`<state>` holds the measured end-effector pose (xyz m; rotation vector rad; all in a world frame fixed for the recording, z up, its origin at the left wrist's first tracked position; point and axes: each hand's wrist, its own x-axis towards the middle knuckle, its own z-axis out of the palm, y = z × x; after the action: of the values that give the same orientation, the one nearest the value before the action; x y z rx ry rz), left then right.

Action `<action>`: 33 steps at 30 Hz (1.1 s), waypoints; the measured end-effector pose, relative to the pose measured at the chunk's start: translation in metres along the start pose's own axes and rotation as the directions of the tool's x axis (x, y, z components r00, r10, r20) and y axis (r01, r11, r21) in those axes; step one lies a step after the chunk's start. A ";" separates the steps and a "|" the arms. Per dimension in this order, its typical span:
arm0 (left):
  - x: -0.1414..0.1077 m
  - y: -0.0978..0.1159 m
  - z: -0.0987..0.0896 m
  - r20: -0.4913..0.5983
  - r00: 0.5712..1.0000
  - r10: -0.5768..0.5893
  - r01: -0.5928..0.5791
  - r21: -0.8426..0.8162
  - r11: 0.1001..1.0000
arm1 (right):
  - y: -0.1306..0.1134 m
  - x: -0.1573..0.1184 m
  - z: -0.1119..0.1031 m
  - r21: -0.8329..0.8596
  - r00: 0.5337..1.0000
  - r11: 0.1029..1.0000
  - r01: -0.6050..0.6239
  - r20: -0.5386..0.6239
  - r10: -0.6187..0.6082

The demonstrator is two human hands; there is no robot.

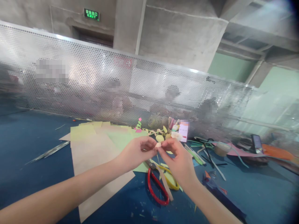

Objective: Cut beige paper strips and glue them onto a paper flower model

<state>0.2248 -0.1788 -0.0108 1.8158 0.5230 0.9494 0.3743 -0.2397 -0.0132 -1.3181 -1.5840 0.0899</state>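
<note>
My left hand (pixel 142 152) and my right hand (pixel 176 155) meet above the table, each pinching a small pale piece (pixel 158 145), which looks like paper, between the fingertips. A pair of scissors with one red handle (pixel 149 186) and one yellow handle (pixel 175 187) lies just below my hands. Beside the handles runs a narrow beige strip (pixel 168 191). Sheets of cream paper (pixel 91 168) and light green paper (pixel 120 137) spread out under and to the left of my left hand. Yellow-green paper leaves (pixel 159 138) lie behind my fingers, partly hidden.
A small green and pink paper tree (pixel 138 125) stands at the back near a lit phone (pixel 183 132). Metal tweezers (pixel 50 152) lie left. Strips, a tape roll (pixel 221 149) and a dark blue tool (pixel 221 196) lie right. A perforated metal screen (pixel 144 74) rises behind, with people beyond.
</note>
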 end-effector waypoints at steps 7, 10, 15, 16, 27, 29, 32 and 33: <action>0.003 -0.003 -0.002 -0.013 1.000 -0.028 0.028 -0.010 1.000 | 0.003 0.002 0.001 0.134 0.999 0.991 -0.027 0.037 0.022; 0.003 -0.003 -0.003 -0.028 0.997 -0.072 0.071 -0.029 0.997 | 0.004 0.004 0.002 0.203 0.996 0.978 -0.047 0.090 0.029; 0.003 -0.005 -0.004 -0.035 0.997 -0.075 0.073 -0.040 0.997 | 0.001 0.003 0.001 0.300 0.989 0.953 -0.041 0.147 -0.003; 0.004 -0.006 -0.005 -0.040 0.997 -0.070 0.069 -0.035 0.997 | 0.000 0.002 0.001 0.321 0.987 0.946 -0.034 0.159 -0.019; 0.004 -0.007 -0.006 -0.051 0.998 0.043 -0.037 0.124 0.992 | -0.005 0.010 -0.012 0.165 0.981 0.979 -0.116 0.170 0.087; 0.003 -0.006 -0.005 -0.055 0.996 0.065 -0.056 0.154 0.987 | -0.007 0.012 -0.014 0.142 0.980 0.982 -0.127 0.173 0.101; 0.002 -0.003 -0.005 -0.053 0.994 0.091 -0.078 0.203 0.976 | -0.009 0.015 -0.017 0.112 0.965 0.979 -0.170 0.220 0.142; 0.001 -0.002 -0.005 -0.051 0.994 0.098 -0.084 0.222 0.971 | -0.009 0.015 -0.018 0.103 0.958 0.977 -0.186 0.241 0.157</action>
<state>0.2219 -0.1743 -0.0114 2.0278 0.6075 1.0467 0.3828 -0.2412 0.0106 -1.3825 -1.6253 0.4591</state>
